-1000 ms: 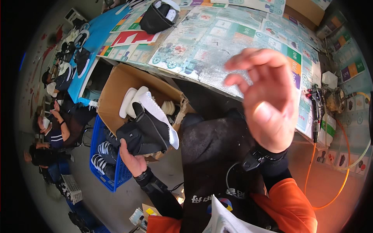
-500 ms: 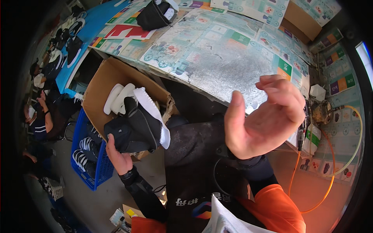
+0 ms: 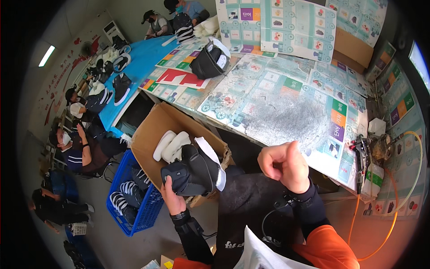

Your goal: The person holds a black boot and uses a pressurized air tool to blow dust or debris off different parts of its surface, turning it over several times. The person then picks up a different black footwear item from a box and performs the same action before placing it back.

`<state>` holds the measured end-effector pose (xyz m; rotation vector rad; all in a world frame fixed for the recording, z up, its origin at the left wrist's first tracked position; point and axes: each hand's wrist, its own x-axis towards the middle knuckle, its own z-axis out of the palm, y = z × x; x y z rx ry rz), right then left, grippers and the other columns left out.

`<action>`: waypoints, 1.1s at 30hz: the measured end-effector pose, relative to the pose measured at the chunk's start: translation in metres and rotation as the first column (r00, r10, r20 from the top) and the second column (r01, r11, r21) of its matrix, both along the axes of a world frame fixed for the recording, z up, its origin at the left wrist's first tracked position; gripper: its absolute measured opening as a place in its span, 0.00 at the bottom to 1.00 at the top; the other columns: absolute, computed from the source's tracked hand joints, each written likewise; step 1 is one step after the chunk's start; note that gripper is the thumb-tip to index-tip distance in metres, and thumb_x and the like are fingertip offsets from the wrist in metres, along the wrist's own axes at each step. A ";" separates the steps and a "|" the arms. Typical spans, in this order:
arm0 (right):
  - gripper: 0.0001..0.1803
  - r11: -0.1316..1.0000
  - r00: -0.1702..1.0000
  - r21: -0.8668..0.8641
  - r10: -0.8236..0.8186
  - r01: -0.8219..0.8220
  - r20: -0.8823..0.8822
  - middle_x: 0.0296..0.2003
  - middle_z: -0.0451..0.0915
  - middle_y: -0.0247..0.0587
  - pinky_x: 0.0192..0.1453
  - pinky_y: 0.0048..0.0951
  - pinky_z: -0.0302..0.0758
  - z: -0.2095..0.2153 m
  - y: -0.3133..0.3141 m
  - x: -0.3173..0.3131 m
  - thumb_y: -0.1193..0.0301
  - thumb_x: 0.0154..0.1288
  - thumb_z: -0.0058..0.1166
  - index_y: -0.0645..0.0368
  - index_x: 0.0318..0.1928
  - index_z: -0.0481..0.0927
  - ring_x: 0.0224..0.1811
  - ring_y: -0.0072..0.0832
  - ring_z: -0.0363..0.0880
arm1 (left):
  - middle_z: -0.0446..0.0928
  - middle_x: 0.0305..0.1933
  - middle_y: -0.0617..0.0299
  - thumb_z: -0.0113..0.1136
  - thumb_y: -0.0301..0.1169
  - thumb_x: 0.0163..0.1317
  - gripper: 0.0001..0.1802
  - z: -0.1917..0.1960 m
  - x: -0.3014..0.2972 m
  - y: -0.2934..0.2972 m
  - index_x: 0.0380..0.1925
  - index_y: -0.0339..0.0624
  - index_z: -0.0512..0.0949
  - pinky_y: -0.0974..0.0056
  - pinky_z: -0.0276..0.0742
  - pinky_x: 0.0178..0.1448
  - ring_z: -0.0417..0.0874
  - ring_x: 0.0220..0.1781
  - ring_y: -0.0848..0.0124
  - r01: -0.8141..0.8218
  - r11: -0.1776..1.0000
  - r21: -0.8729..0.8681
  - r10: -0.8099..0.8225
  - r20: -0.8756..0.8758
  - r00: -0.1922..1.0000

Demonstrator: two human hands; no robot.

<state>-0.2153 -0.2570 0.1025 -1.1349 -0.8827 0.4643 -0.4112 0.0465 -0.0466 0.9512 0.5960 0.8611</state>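
My left hand (image 3: 174,199) grips a black shoe upper (image 3: 192,175) by its end, thumb on top and the other fingers hidden beneath. A white strip (image 3: 212,163) with a sawtooth edge runs along the upper's right side. Behind it, white padded pieces (image 3: 172,145) lie in an open cardboard box (image 3: 152,123). My right hand (image 3: 286,168) is raised near the front edge of the worktable, apart from the shoe upper. Its fingers are curled in beside the upright thumb, and nothing shows in them.
Left of the box stands a blue basket (image 3: 152,208) holding black shoes with white stripes. The worktable (image 3: 273,114) bears a dark bag-like item (image 3: 210,65). Hoses (image 3: 419,166) hang at the right. People sit along a blue table (image 3: 145,56) at the far left.
The view has shifted, showing more of the room. My right hand has gone from spread fingers to curled ones and moved lower. My left hand still holds the shoe upper.
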 end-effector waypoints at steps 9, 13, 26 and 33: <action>0.31 0.904 0.861 -0.240 -0.216 0.355 0.460 0.42 0.78 0.40 0.43 0.31 0.76 0.010 0.010 -0.010 0.65 0.61 0.79 0.61 0.58 0.74 0.39 0.30 0.78 | 0.87 0.56 0.56 0.64 0.38 0.77 0.20 -0.009 -0.005 0.003 0.59 0.33 0.81 0.59 0.84 0.62 0.89 0.55 0.64 -0.003 1.000 -0.022 0.003 -0.024 1.000; 0.38 0.926 0.833 -0.071 -0.298 0.371 0.466 0.50 0.75 0.45 0.52 0.35 0.76 0.004 0.009 -0.006 0.64 0.54 0.83 0.62 0.59 0.73 0.50 0.37 0.76 | 0.87 0.56 0.55 0.63 0.38 0.77 0.20 -0.012 -0.008 0.006 0.59 0.33 0.81 0.58 0.85 0.62 0.89 0.56 0.64 0.007 1.000 -0.012 -0.007 -0.033 0.999; 0.52 0.767 0.444 0.005 -0.377 0.642 0.813 0.72 0.78 0.44 0.85 0.62 0.52 0.005 0.011 -0.012 0.72 0.56 0.77 0.59 0.80 0.64 0.85 0.42 0.61 | 0.88 0.55 0.55 0.63 0.37 0.77 0.19 -0.010 -0.006 -0.002 0.56 0.33 0.83 0.59 0.85 0.62 0.90 0.55 0.64 -0.043 0.999 -0.016 0.043 -0.019 0.999; 0.57 0.785 0.481 -0.025 -0.353 0.619 0.802 0.80 0.67 0.47 0.84 0.69 0.48 0.026 0.007 -0.021 0.69 0.53 0.79 0.63 0.81 0.63 0.86 0.44 0.57 | 0.88 0.56 0.55 0.63 0.39 0.76 0.19 0.004 -0.007 -0.003 0.55 0.33 0.83 0.59 0.85 0.62 0.90 0.56 0.65 -0.033 0.999 -0.031 0.033 -0.010 0.999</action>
